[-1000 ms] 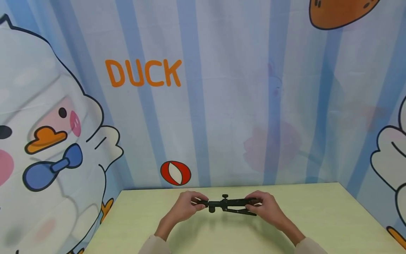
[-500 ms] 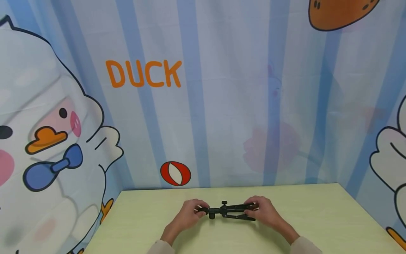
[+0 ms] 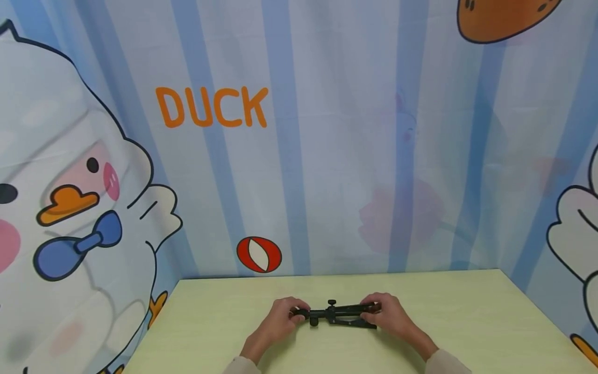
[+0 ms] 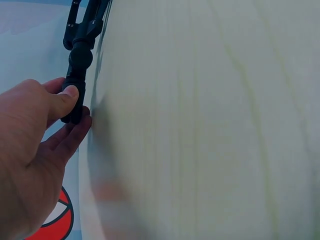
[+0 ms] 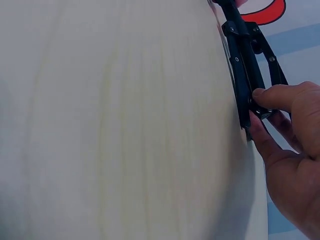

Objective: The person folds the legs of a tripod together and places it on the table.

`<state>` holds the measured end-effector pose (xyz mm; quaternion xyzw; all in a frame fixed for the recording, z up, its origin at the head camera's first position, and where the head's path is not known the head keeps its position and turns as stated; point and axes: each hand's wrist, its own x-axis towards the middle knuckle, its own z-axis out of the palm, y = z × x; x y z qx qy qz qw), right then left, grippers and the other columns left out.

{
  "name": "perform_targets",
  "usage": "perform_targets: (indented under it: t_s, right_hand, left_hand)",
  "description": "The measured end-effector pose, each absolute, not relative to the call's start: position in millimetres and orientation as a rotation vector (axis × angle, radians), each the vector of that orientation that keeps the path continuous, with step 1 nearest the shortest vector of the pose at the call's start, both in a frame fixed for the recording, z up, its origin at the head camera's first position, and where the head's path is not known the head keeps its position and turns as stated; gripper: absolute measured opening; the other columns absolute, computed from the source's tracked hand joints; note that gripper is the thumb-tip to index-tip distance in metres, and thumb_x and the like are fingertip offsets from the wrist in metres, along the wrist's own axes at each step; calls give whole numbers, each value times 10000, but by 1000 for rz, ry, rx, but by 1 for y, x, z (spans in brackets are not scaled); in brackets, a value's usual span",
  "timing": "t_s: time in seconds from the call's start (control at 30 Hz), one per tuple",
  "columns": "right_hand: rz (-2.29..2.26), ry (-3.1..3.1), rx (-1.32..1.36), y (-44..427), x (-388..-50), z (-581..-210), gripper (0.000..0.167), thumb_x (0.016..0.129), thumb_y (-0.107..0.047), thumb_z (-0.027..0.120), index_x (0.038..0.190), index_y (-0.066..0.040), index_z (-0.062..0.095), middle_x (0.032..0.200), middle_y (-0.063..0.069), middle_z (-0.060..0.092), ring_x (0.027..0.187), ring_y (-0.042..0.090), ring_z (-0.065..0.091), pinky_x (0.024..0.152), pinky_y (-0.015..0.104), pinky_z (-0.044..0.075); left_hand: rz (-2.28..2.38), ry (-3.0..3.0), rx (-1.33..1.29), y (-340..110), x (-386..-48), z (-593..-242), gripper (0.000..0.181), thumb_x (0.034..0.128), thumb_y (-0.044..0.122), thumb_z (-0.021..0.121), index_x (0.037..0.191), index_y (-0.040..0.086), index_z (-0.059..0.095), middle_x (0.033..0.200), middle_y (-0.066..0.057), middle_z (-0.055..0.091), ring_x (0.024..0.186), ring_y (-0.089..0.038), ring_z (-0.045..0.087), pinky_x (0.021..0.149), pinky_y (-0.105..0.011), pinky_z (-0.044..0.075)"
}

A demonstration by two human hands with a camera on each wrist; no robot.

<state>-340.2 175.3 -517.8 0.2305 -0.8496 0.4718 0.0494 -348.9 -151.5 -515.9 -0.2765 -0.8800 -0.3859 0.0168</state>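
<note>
A small black tripod with folded legs lies sideways, low over the pale yellow tabletop. Its head end points left, where my left hand pinches it between thumb and fingers. At the leg end, my right hand grips one or more legs, while one leg slants out below on the near side. In the left wrist view the thumb of the left hand presses on the tripod's end. The right wrist view has the right hand holding the leg tips.
Behind the table hangs a blue-striped cloth printed with ducks, the word DUCK and a red ball. More of this printed cloth flanks the table on the left and right. The table's back edge runs just beyond the hands.
Both hands have lowered the tripod toward the tabletop and brought it slightly nearer. The grip at each end looks the same, and the motion is smaller in the last half second.
</note>
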Motion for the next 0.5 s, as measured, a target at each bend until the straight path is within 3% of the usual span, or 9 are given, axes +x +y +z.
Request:
perform_targets:
  t_s: [0.5]
  right_hand:
    - [1449,-2605,674,177,-343,-520,205,864,-1,808,1059,21,750,1038,148,720,859,273,735,650,283,611]
  left_hand:
    - [-1064,-2694,-916,-150,-353,-524,222,919,-65,732,1095,61,778,1041,-20,734,943,-134,666,804,-294,574]
